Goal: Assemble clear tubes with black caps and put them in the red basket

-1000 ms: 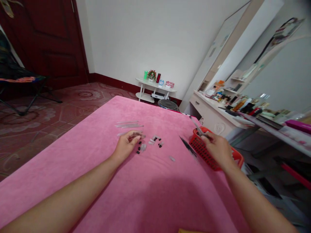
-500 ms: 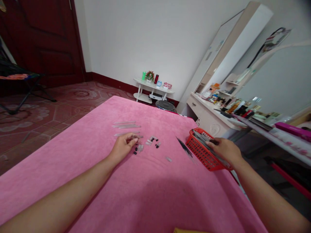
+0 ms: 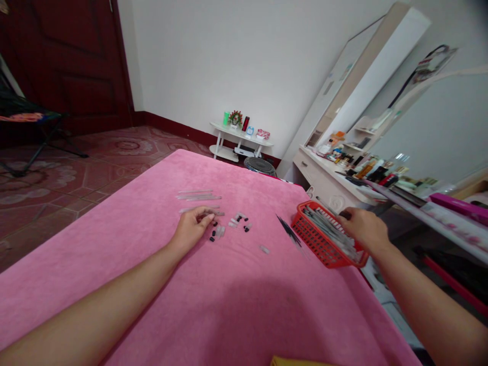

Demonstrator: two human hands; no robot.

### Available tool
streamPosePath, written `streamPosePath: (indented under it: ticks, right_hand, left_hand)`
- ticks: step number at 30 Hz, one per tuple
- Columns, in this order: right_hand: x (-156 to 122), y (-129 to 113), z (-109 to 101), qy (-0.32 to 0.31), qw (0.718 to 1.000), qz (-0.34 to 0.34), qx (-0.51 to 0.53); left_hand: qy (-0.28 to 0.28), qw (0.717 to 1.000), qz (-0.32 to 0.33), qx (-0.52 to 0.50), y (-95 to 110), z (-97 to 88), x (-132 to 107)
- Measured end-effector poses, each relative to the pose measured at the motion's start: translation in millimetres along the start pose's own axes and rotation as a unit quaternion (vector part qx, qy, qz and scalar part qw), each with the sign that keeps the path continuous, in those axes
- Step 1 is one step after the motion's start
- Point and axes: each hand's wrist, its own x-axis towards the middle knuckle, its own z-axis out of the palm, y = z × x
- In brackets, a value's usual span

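My left hand (image 3: 191, 227) rests on the pink cloth (image 3: 229, 305), fingers curled round a clear pen tube (image 3: 213, 213). Just beyond it lie more clear tubes (image 3: 198, 194). To its right are scattered small black and clear caps (image 3: 241, 221) and one clear piece (image 3: 264, 249). A bundle of thin black refills (image 3: 288, 231) lies left of a red basket (image 3: 318, 245) filled with pens at the cloth's right edge. My right hand (image 3: 364, 230) is at the basket's far right rim with its fingers curled; what they hold is hidden.
A white dresser (image 3: 328, 183) crowded with bottles stands to the right, past the cloth's edge. A small white table (image 3: 240, 141) and a round dark object (image 3: 261, 165) sit by the far wall. A folding chair (image 3: 26, 127) stands at left. A yellow object (image 3: 293, 362) pokes in at the bottom.
My right hand, which held a pen above the basket, moved over it and then to its far right rim; the pen is no longer in the hand. The left hand stayed put.
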Motion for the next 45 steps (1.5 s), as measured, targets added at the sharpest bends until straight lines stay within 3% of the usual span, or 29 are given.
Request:
streamPosePath:
  ticks: [4,6,10,13,17,20,24,30,35,39,42,45]
  right_hand:
    - [-2.6,-11.7,0.9,0.022,0.999,-0.036,0.023]
    - [-12.7,-30.4,1.9,0.052,0.994,-0.077,0.066]
    - [-37.4,-78.7,9.5,0.054,0.962,-0.21,0.167]
    - [-51.9,-113.2,23.5,0.016,0.939,-0.271,0.211]
    - [-63.6,-151.6,44.8,-0.019,0.917,-0.298,0.264]
    - [-68.7,-174.3,55.3,-0.017,0.902,-0.307,0.303]
    - [-72.2,-193.3,62.5,-0.01,0.902,-0.281,0.328]
    - [-72.8,-194.1,69.1,0.003,0.898,-0.258,0.355]
    - [-68.9,-178.2,63.8,-0.01,0.905,-0.252,0.344]
    - [-66.7,-159.2,56.7,-0.004,0.932,-0.23,0.279]
    - [-65.9,-143.9,55.0,0.02,0.965,-0.175,0.196]
    - [-64.2,-131.9,59.1,-0.002,0.987,-0.117,0.113]
  left_hand:
    - [0.075,0.981,0.097,0.153,-4.7,-14.7,9.3]
    - [0.07,0.956,0.142,0.246,-6.7,-23.2,14.8]
    - [0.003,0.924,0.141,0.355,-10.1,-32.6,20.7]
    - [-0.043,0.917,0.148,0.368,-10.9,-32.4,20.2]
    - [-0.039,0.921,0.154,0.355,-11.5,-29.6,18.1]
    - [-0.035,0.918,0.155,0.363,-12.4,-28.5,17.5]
    - [-0.046,0.904,0.154,0.397,-11.0,-27.8,16.5]
    - [-0.038,0.898,0.132,0.419,-0.7,-27.8,12.8]
    - [-0.019,0.918,0.154,0.365,7.4,-25.9,10.5]
    - [-0.011,0.942,0.172,0.286,7.5,-23.1,9.0]
    - [-0.005,0.95,0.179,0.256,4.8,-21.8,8.9]
    - [-0.015,0.952,0.182,0.246,2.8,-20.9,9.2]
